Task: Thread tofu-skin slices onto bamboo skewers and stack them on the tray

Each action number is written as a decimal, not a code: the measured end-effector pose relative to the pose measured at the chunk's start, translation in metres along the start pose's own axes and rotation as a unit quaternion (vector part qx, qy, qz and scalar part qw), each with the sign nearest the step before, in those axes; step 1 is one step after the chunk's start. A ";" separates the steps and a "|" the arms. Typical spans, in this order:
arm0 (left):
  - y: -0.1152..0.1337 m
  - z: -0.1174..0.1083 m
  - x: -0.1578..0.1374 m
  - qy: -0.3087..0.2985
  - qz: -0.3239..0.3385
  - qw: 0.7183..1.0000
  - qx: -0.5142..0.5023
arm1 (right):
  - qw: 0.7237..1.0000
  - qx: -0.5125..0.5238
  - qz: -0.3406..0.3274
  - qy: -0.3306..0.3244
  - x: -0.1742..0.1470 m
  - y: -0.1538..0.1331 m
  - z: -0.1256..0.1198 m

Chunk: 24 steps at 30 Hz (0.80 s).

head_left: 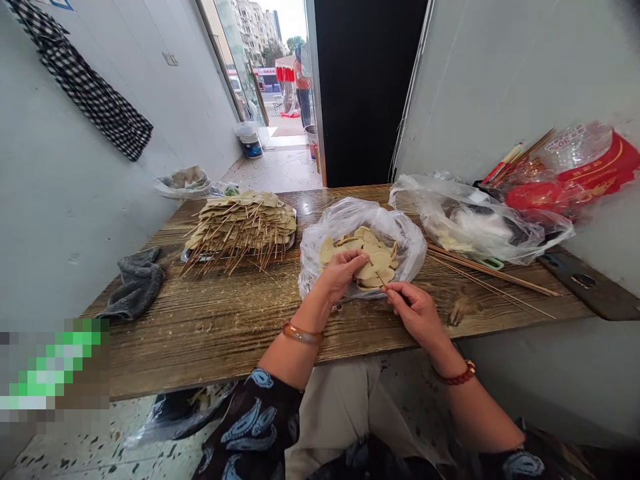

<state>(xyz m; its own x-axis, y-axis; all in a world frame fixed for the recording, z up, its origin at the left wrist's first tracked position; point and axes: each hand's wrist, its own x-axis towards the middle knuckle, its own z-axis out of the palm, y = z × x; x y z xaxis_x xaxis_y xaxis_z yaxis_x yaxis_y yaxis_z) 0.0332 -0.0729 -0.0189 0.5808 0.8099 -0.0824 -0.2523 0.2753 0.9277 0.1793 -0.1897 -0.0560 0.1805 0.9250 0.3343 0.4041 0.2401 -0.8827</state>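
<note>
My left hand [345, 270] pinches a thin, pale yellow food slice [367, 271] above an open clear plastic bag [410, 233]. In the fingers of my right hand [411, 307] is a thin wooden skewer [381, 280], its far end at the slice. Whether the skewer passes through the slice I cannot tell. More loose slices [367, 235] of the same kind lie inside the bag. Left of the bag, skewered slices [245, 220] are heaped on a tray [290, 250], the sticks pointing toward me.
Loose skewers [495, 270] lie on the wooden table [225, 333] right of the bag. Beyond them sit another plastic bag [480, 220], red packaging [565, 183] and a dark flat board [580, 280]. A grey cloth [137, 283] lies at the left edge. An open doorway is beyond the table.
</note>
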 end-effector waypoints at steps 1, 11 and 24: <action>0.000 0.000 0.000 -0.001 0.002 1.000 -0.001 | 1.000 0.004 0.001 -0.001 0.000 0.000 0.000; 0.000 0.001 -0.002 -0.024 -0.007 0.999 -0.030 | 0.998 0.055 0.022 -0.024 -0.003 0.006 -0.001; 0.004 0.005 -0.007 -0.065 0.003 0.997 -0.035 | 0.996 0.077 0.040 -0.015 -0.004 0.006 -0.002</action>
<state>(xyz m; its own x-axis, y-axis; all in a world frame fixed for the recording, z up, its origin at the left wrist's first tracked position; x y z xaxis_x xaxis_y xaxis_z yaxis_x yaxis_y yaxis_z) 0.0319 -0.0799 -0.0128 0.6731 0.7391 -0.0248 -0.3063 0.3091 0.9003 0.1829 -0.1925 -0.0620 0.1794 0.9506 0.2532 0.2464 0.2058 -0.9471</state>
